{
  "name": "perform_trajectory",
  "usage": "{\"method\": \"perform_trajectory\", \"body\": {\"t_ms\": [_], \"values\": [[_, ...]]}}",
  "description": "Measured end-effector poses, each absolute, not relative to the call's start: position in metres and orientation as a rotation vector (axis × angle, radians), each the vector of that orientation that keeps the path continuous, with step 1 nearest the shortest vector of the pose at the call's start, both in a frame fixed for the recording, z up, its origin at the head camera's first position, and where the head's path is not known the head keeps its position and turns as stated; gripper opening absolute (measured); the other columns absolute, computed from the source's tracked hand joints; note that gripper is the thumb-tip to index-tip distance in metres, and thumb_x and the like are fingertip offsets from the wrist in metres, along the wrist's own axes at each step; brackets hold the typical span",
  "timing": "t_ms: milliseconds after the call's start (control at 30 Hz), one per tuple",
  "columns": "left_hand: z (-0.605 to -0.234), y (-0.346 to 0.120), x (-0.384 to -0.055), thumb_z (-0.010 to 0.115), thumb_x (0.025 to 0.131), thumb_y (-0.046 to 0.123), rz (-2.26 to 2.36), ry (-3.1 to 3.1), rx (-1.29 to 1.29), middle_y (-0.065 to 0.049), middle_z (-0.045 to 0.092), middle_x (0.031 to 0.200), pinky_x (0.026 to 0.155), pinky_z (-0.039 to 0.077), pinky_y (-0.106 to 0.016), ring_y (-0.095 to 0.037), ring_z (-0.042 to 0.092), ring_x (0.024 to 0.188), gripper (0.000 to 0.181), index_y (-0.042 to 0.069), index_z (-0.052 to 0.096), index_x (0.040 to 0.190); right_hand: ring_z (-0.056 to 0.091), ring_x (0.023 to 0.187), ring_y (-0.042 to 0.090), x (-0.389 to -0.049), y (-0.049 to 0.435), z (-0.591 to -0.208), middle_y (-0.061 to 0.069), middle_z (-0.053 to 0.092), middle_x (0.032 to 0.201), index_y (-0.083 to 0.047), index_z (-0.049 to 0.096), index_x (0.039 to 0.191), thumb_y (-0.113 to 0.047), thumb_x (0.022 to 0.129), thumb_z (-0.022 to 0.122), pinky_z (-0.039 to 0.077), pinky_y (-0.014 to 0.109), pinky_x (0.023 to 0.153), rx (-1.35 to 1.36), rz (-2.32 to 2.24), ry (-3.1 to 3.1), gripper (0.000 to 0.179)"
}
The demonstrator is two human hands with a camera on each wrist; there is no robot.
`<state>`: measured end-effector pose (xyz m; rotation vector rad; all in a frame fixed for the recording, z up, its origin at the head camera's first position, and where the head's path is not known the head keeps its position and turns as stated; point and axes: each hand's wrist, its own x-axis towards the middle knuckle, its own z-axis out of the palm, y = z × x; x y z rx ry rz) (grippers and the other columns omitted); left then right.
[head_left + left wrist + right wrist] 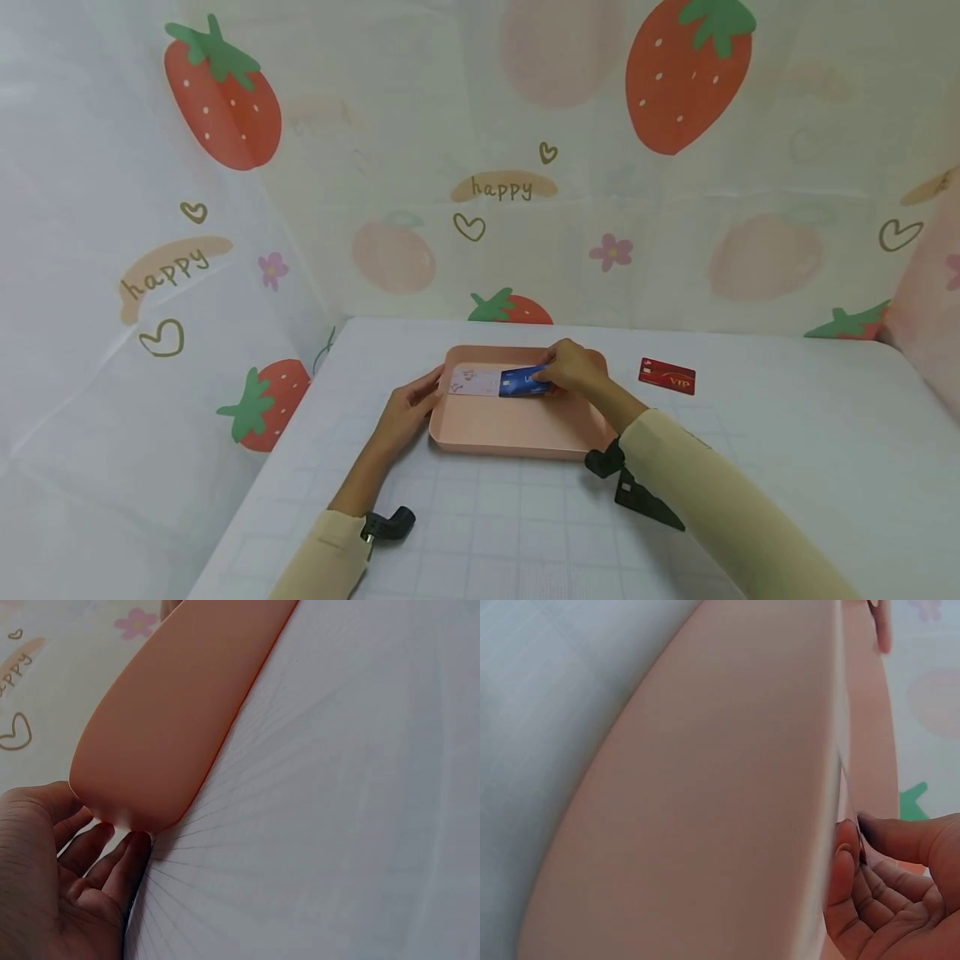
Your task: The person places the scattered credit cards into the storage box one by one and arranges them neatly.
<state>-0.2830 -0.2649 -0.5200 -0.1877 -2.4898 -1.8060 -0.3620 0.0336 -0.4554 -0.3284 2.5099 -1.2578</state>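
In the head view, a shallow pink tray (495,425) rests on the table. My left hand (405,412) holds it at its left edge; the left wrist view shows fingertips against the outer wall (165,735) and one digit passing behind the rim. My right hand (576,368) reaches over the tray and pinches the right end of a blue card (517,382). To the left of that card, a pale floral card (472,382) lies in the tray. The right wrist view shows the pinching hand (892,900) with the card nearly edge-on, mostly hidden by the tray wall.
A red VIP card (667,377) lies on the white table to the right of the tray. A black card (647,502) lies near the tray's front right corner, partly covered by the right sleeve (712,483). Strawberry-printed sheeting (420,167) hangs behind the table.
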Motion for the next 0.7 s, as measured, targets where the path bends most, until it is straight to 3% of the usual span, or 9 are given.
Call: {"method": "perform_trajectory", "body": {"t_ms": [367, 700], "values": [[-0.5209, -0.2650, -0.2828, 0.060, 0.104, 0.019, -1.812, -2.474, -0.211, -0.001, 0.048, 0.154, 0.113, 0.041, -0.040, -0.022, 0.044, 0.143, 0.047, 0.015, 0.052, 0.150, 0.066, 0.054, 0.017, -0.3627, 0.0306, -0.4575, 0.017, 0.070, 0.091, 0.006, 0.072, 0.102, -0.011, 0.090, 0.076, 0.059, 0.029, 0.055, -0.245, -1.213, 2.551, 0.021], [-0.5201, -0.2649, -0.2811, 0.059, 0.104, 0.016, -1.828, -2.471, -0.209, -0.002, 0.049, 0.154, 0.111, 0.044, -0.036, -0.022, 0.047, 0.141, 0.048, 0.015, 0.050, 0.151, 0.061, 0.054, 0.018, -0.3615, 0.0281, -0.4572, 0.012, 0.065, 0.078, 0.006, 0.072, 0.108, -0.018, 0.097, 0.067, 0.054, 0.026, 0.052, -0.218, -1.124, 2.622, 0.028]]}}
